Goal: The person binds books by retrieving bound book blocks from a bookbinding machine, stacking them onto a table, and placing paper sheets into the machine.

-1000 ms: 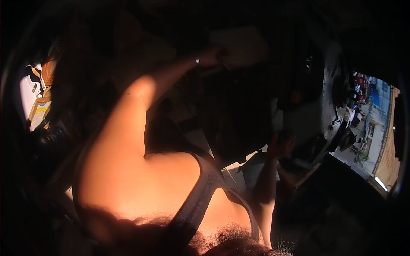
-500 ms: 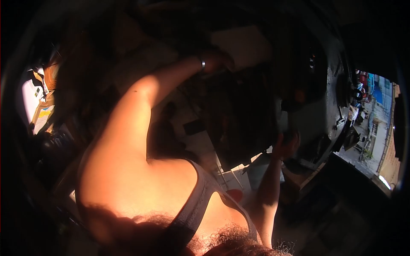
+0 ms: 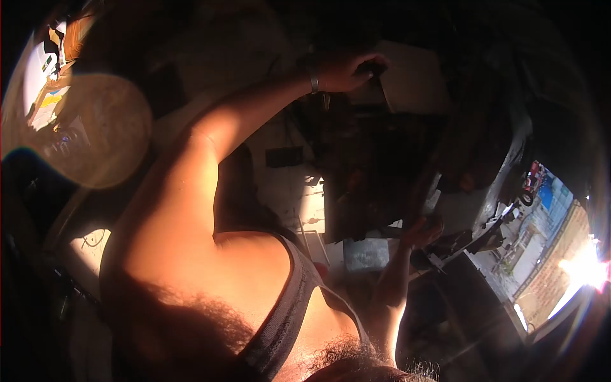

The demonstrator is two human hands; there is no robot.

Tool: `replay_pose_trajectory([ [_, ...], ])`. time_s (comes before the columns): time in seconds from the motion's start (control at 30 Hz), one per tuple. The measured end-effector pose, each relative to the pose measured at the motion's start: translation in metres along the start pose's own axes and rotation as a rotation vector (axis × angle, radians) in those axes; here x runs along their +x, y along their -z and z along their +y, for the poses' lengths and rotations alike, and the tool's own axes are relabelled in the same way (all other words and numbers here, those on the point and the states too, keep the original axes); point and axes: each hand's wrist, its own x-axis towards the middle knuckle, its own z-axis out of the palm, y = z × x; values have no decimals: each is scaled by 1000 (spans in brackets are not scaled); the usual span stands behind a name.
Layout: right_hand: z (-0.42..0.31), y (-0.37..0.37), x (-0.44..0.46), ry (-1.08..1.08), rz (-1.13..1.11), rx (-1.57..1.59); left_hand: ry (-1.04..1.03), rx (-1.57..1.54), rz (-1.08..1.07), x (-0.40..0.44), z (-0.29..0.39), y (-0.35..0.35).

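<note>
My left hand [image 3: 349,71], with a metal bracelet at its wrist, reaches to the upper middle. Its fingers and thumb are bent around something dark that I cannot make out. Just beyond the fingertips is a pale flat panel [image 3: 417,79]. In deep shade at the right of centre, my right hand [image 3: 423,233] is lower and nearer to my body. Its fingers are too dim to tell whether they hold anything. A small pale strip [image 3: 433,193] shows above that hand, and a grey flat-topped box [image 3: 366,254] is to its left.
A small dark rectangle [image 3: 284,156] lies on a pale surface below my left forearm. Sunlight strikes a pale patch [image 3: 312,207] near the middle. Glare shines at the right edge, beside a bright outdoor area [image 3: 534,223]. Most surroundings are dark.
The view has tilted and swung. My left hand now appears farther right and higher, better lit, by the panel. My right hand appears slightly lower, and more of the grey box shows.
</note>
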Motion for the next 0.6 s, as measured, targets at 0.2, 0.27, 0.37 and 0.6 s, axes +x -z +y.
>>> replay_pose_trajectory([
  [0.2,3,-12,-7,-132,38,63,365,115,203,-125,-100,68],
  [0.27,-3,-10,-2,-193,6,106,456,288,111,-182,-113,82],
  [0.37,-44,2,-1,-248,42,241,635,379,-301,-259,-139,88],
  [0.6,-240,14,-119,-219,209,695,707,593,-939,-294,-126,85],
])
